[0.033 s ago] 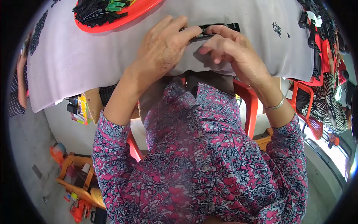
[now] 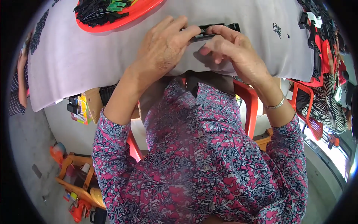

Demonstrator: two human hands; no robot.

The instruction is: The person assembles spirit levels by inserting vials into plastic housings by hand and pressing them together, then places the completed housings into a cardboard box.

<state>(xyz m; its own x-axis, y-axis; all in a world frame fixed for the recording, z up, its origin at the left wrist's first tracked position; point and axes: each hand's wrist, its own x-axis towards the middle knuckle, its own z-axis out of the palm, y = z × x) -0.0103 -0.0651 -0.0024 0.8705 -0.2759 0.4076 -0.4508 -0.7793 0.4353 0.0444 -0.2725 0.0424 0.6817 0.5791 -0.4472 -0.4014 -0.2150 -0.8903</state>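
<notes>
A long, narrow black plastic piece (image 2: 233, 27) with a hollow middle lies between my hands, just above the grey cloth of the table. My left hand (image 2: 164, 46) is closed round its left end, the fingertips partly out of sight behind it. On the piece's near and upper edge my right hand (image 2: 240, 52) grips with bent fingers, while its other fingers curl below without touching the cloth. What sits inside the hollow is too small to make out. A bracelet (image 2: 276, 104) circles my right wrist.
A red plate (image 2: 123, 23) heaped with black clips and a few green ones (image 2: 115, 5) stands at the far left. Small black bits (image 2: 276, 30) lie on the cloth at right. More black parts (image 2: 307, 28) crowd the right edge. Red plastic chairs (image 2: 250, 104) stand below the table.
</notes>
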